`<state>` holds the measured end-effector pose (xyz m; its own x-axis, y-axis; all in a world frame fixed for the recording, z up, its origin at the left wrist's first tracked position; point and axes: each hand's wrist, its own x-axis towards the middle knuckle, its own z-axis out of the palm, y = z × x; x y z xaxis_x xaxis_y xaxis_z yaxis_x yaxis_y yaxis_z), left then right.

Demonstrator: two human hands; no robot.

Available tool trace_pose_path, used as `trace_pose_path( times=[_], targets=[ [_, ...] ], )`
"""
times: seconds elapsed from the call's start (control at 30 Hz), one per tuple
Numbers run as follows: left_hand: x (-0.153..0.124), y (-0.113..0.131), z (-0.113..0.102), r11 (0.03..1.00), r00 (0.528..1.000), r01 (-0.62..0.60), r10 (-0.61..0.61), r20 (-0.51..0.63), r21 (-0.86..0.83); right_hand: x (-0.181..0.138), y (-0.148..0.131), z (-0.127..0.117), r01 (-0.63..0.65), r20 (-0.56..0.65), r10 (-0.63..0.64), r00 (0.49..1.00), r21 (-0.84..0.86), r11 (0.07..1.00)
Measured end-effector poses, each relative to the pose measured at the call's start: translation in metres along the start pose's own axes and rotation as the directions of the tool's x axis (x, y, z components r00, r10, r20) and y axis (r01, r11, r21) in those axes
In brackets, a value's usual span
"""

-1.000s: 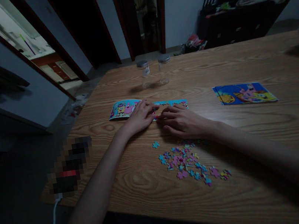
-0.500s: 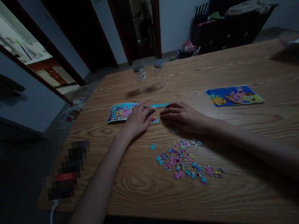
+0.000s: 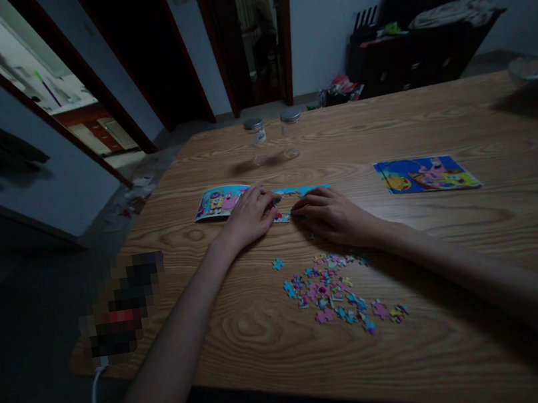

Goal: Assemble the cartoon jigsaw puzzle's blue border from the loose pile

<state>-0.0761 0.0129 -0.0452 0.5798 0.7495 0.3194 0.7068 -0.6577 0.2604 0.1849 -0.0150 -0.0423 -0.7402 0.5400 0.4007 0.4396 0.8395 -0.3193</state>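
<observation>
Both of my hands rest on a partly built cartoon jigsaw (image 3: 222, 201) on the wooden table (image 3: 457, 241). My left hand (image 3: 250, 216) lies over its middle with fingers stretched forward, fingertips pressing pieces by the open gap. My right hand (image 3: 332, 216) lies flat to the right, fingers pointing left towards the same gap and covering the jigsaw's right part. I see nothing gripped in either hand. A heap of several loose pieces (image 3: 335, 289) lies just in front of my right wrist. One single blue piece (image 3: 277, 264) lies apart on the left.
A printed cartoon picture sheet (image 3: 425, 175) lies to the right. Two small lidded glass jars (image 3: 273, 135) stand behind the jigsaw. A blurred dark object (image 3: 125, 304) with a white cable sits at the left table corner. A person stands in the far doorway (image 3: 262, 20).
My right hand has shifted slightly over the jigsaw's right part and its fingers have drawn in a little. My left hand stays in place. The view has moved slightly.
</observation>
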Motion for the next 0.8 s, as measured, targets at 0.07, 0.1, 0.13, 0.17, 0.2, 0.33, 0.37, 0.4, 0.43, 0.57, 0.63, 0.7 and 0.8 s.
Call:
trace_pose_path(
  times=[0.07, 0.1, 0.13, 0.17, 0.2, 0.33, 0.37, 0.4, 0.43, 0.57, 0.63, 0.7, 0.8],
  targets=[
    [-0.0001, 0.0004, -0.0004, 1.000, 1.000, -0.005, 0.005, -0.001, 0.007, 0.0003, -0.0017, 0.0014, -0.004, 0.011, 0.004, 1.000, -0.015, 1.000],
    [-0.0001, 0.0008, -0.0007, 1.000, 1.000, -0.006, 0.006, -0.001, 0.012, 0.0004, -0.0024, 0.0021, -0.013, 0.011, 0.013, 1.000, -0.029, 0.999],
    [-0.0001, 0.0013, -0.0009, 1.000, 1.000, -0.006, 0.006, -0.001, 0.018, 0.0004, -0.0028, 0.0028, -0.020, 0.010, 0.020, 1.000, -0.043, 0.999],
    [0.0000, 0.0017, -0.0011, 1.000, 1.000, -0.005, 0.005, -0.001, 0.024, 0.0004, -0.0030, 0.0033, -0.022, 0.010, 0.022, 1.000, -0.051, 0.998],
    [0.0000, 0.0022, -0.0011, 1.000, 1.000, -0.004, 0.004, 0.000, 0.030, 0.0003, -0.0028, 0.0038, -0.019, 0.012, 0.019, 1.000, -0.051, 0.999],
    [0.0004, 0.0031, -0.0003, 0.998, 1.000, 0.013, -0.014, 0.006, 0.054, -0.0001, -0.0003, 0.0048, 0.008, 0.021, -0.007, 1.000, -0.020, 1.000],
    [0.0005, 0.0032, -0.0003, 0.998, 1.000, 0.016, -0.016, 0.005, 0.058, -0.0002, 0.0002, 0.0051, 0.006, 0.021, -0.006, 1.000, -0.018, 1.000],
    [0.0006, 0.0034, -0.0004, 0.998, 1.000, 0.016, -0.016, 0.005, 0.058, -0.0004, 0.0006, 0.0054, 0.004, 0.020, -0.003, 1.000, -0.020, 1.000],
    [0.0007, 0.0036, -0.0006, 0.999, 1.000, 0.011, -0.012, 0.005, 0.051, -0.0005, 0.0008, 0.0056, 0.002, 0.018, -0.002, 1.000, -0.022, 1.000],
    [0.0008, 0.0050, -0.0022, 0.999, 0.998, -0.038, 0.039, 0.050, -0.032, -0.0004, 0.0007, 0.0053, 0.012, 0.014, -0.012, 1.000, -0.024, 1.000],
    [0.0005, 0.0056, -0.0024, 0.997, 0.997, -0.043, 0.047, 0.060, -0.064, 0.0001, 0.0007, 0.0042, 0.012, 0.011, -0.012, 1.000, -0.018, 1.000],
    [0.0002, 0.0059, -0.0021, 0.996, 0.998, -0.035, 0.039, 0.050, -0.077, 0.0007, 0.0010, 0.0027, 0.012, 0.008, -0.012, 1.000, 0.005, 1.000],
    [0.0000, 0.0063, -0.0018, 0.995, 0.999, -0.038, 0.041, 0.032, -0.088, 0.0013, 0.0016, 0.0008, 0.006, 0.002, -0.006, 1.000, 0.044, 0.999]
  ],
)
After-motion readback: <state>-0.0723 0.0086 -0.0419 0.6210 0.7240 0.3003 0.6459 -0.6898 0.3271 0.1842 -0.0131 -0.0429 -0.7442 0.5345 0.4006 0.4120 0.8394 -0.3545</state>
